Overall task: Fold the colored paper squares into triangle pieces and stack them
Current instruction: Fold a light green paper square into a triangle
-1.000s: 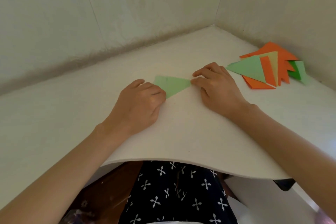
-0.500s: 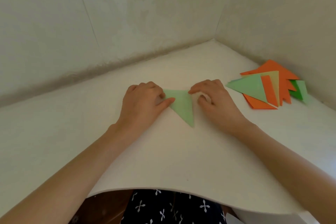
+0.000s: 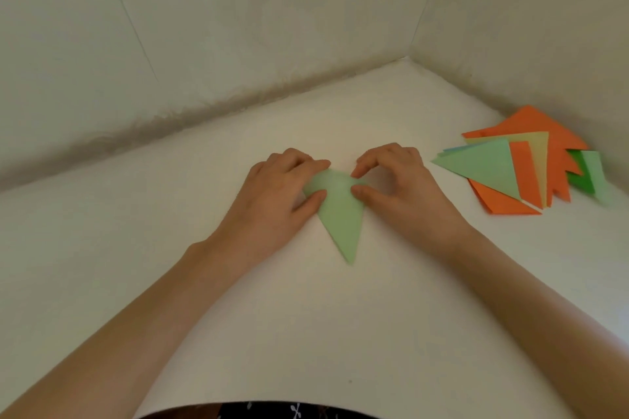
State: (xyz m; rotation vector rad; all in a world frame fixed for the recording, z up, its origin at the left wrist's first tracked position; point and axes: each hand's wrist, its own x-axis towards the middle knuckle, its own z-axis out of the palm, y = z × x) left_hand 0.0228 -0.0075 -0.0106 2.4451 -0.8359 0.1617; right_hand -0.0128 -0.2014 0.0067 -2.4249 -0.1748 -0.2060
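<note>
A light green paper triangle [image 3: 342, 218] lies on the white table [image 3: 306, 316] with its long point toward me. My left hand [image 3: 272, 201] pinches its upper left corner between thumb and curled fingers. My right hand [image 3: 405, 194] pinches the upper right corner the same way, thumb on the paper's edge. The far edge of the triangle is lifted a little between the two hands. A stack of folded triangles [image 3: 531, 167] in orange, light green and pale yellow lies at the right, well apart from both hands.
Two pale walls meet in a corner [image 3: 408, 58] behind the table, close behind the stack. A darker green piece [image 3: 578, 173] sticks out at the stack's right side. The table's curved front edge [image 3: 272, 405] runs above my dark patterned clothing.
The green triangle has turned from pointing right to pointing toward me. Both hands have closed in on its far corners, and the view has tilted up.
</note>
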